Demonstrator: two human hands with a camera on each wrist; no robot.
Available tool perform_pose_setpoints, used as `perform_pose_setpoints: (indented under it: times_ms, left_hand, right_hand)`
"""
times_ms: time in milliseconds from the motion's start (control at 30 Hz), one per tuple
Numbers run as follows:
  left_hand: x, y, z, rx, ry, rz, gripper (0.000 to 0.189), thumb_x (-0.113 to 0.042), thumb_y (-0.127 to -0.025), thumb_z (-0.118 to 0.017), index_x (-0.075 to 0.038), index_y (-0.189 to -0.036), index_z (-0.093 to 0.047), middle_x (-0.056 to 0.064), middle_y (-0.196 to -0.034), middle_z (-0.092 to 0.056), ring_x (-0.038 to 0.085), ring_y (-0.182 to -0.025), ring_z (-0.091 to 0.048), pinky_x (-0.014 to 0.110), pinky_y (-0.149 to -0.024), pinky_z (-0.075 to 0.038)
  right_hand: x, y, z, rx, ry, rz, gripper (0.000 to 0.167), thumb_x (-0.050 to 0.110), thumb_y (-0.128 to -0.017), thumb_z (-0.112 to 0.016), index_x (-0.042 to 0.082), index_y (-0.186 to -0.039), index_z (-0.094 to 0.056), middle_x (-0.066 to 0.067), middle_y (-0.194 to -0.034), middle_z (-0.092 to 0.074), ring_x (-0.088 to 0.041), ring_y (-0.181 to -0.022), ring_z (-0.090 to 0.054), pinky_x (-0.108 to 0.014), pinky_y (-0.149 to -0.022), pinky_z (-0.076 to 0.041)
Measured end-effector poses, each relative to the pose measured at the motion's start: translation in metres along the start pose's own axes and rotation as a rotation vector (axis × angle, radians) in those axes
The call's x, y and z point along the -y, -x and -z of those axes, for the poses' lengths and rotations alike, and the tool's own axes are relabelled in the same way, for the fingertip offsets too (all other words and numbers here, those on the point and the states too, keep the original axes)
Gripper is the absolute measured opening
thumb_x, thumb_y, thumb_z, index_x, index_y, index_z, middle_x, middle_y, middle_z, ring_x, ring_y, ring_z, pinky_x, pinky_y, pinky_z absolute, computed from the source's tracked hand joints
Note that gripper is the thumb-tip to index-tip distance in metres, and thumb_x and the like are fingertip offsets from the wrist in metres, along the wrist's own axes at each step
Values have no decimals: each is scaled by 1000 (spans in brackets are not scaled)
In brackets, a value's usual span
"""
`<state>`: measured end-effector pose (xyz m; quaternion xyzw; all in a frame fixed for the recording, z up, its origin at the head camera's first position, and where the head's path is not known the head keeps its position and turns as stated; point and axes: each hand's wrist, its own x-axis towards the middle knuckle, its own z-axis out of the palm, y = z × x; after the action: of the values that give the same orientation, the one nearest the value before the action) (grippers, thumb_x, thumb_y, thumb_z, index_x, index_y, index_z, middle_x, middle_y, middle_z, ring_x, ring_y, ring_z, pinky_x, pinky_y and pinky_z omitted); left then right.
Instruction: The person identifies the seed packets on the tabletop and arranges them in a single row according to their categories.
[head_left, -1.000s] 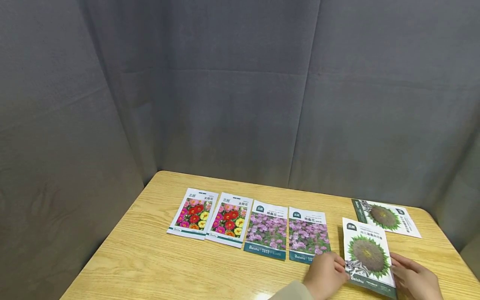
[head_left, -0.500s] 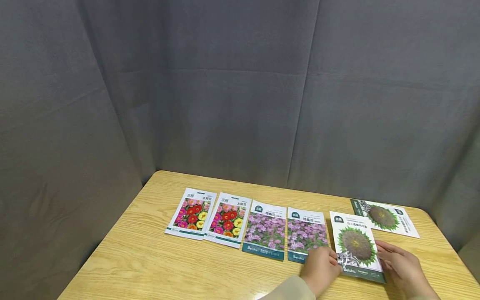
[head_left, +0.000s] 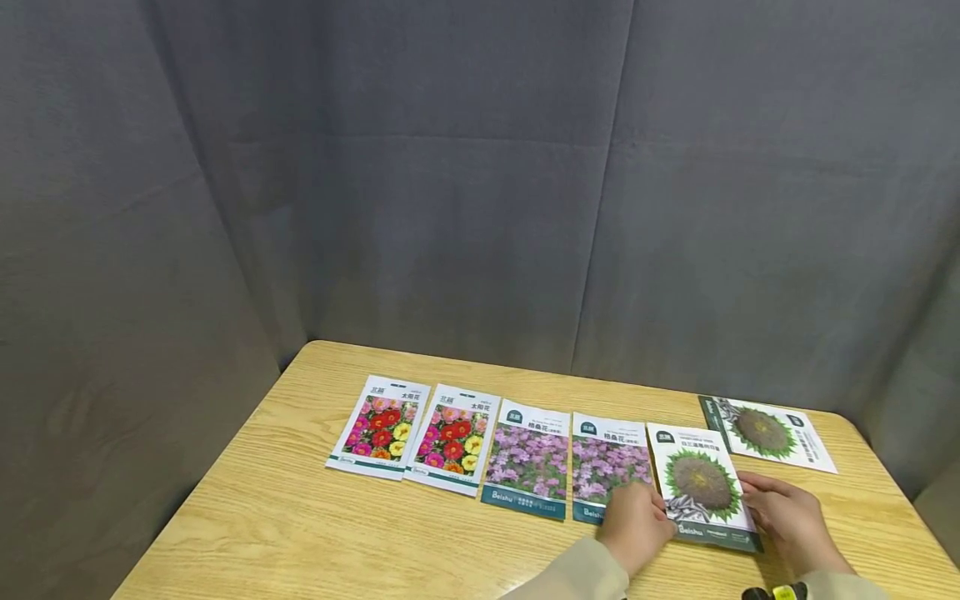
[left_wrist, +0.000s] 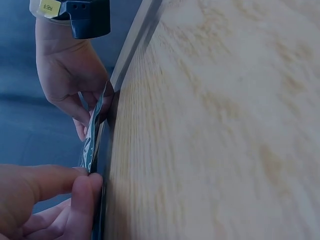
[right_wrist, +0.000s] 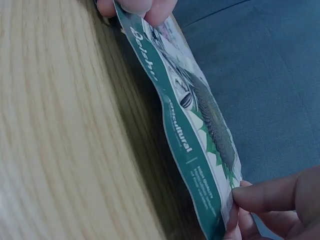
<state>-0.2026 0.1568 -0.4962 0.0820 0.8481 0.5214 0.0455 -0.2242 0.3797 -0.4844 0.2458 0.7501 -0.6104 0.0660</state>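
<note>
Both hands hold a white and green sunflower seed packet (head_left: pixel 701 483) at the right of the table, face up. My left hand (head_left: pixel 637 527) pinches its lower left corner, overlapping the bottom of the neighbouring purple-flower seed packet (head_left: pixel 611 458). On the right edge, thumb and fingers of my right hand (head_left: pixel 791 521) grip the packet. A dark shadow lies under the packet's wavy green bottom edge (right_wrist: pixel 185 145) in the right wrist view. Edge-on in the left wrist view, the packet (left_wrist: pixel 93 132) spans the gap between the two hands.
Left of the hands, another purple-flower seed packet (head_left: pixel 528 458) and two packets with red and yellow flowers (head_left: pixel 453 437) lie in a row. A second sunflower packet (head_left: pixel 768 432) lies sideways at the back right. Grey curtains (head_left: pixel 465 208) surround the wooden table (head_left: pixel 337 533).
Both hands have moved the sunflower packet left and slightly away from the person, bringing it beside the right-hand purple-flower packet and lower toward the table. The other packets stay put.
</note>
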Motion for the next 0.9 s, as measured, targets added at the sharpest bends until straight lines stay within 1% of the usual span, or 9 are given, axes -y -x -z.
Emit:
perform_pose_setpoints:
  times_ms: [67, 167, 267, 333, 400, 467, 633, 733, 900]
  left_hand:
    - [1, -1, 0, -8, 4, -7, 18, 2, -73, -83, -8, -76, -68, -7, -61, -65, -1, -54, -56, 14, -56, -47]
    - [1, -2, 1, -6, 14, 5, 18, 1, -73, -82, -9, -76, -68, -7, -60, -64, -1, -53, -55, 14, -56, -47]
    - [2, -3, 1, -6, 9, 6, 15, 1, -73, -81, -9, -77, -70, -6, -60, -66, -1, -53, -57, 14, -56, -47]
    - [1, -3, 2, -11, 0, 0, 14, 1, -73, -81, -9, -77, -71, -6, -60, -67, -1, -53, -57, 13, -56, -47]
    - [1, -4, 3, -15, -2, -1, 14, 1, -72, -81, -9, -77, -71, -6, -60, -67, -1, -52, -57, 13, -55, -47]
    - [1, -4, 3, -15, 0, 4, 15, 0, -72, -82, -9, -76, -71, -7, -59, -67, -1, -52, -56, 13, -55, -47]
    - [2, -5, 2, -14, 8, 3, 15, 2, -72, -80, -9, -76, -70, -6, -59, -66, -1, -52, -56, 14, -56, -47]
    - [4, -6, 2, -18, 11, -10, 15, 2, -73, -79, -8, -76, -69, -7, -59, -65, -1, -53, -55, 14, -56, -47]
    - [7, -5, 2, -19, 32, -19, 15, 4, -73, -75, -9, -74, -66, -8, -59, -62, -1, -53, -53, 15, -54, -46]
  right_hand:
    - [0, 0, -2, -10, 23, 3, 52, -7, -95, -54, -17, -144, -40, 13, -85, -63, -5, -73, -58, -29, -62, -51]
    - [0, -2, -4, -35, 56, 0, 50, -7, -95, -53, -16, -143, -43, 8, -89, -64, -9, -70, -55, -30, -60, -49]
    - [-3, -6, -6, -87, 102, 6, 47, -6, -94, -55, -15, -139, -48, -11, -98, -67, -10, -71, -54, -30, -59, -50]
    - [-4, -10, -8, -122, 135, 13, 44, -5, -94, -56, -15, -137, -51, -26, -111, -64, -10, -74, -57, -29, -60, -52]
    - [-6, -12, -9, -152, 156, 18, 42, -4, -94, -57, -15, -134, -54, -33, -124, -58, -10, -75, -59, -29, -61, -54]
    - [-7, -14, -10, -170, 167, 14, 41, -4, -94, -56, -15, -133, -55, -34, -127, -56, -11, -75, -60, -29, -61, -54]
    - [-5, -10, -12, -159, 170, 35, 37, -4, -95, -56, -16, -129, -57, -32, -117, -61, -10, -73, -60, -29, -60, -54]
    - [-3, -4, -14, -159, 188, 64, 34, -3, -96, -55, -17, -126, -58, -34, -118, -60, -9, -73, -59, -28, -59, -53]
    - [-1, 3, -21, -223, 256, 106, 29, 0, -97, -56, -17, -120, -62, -34, -112, -62, -11, -74, -56, -26, -56, -50]
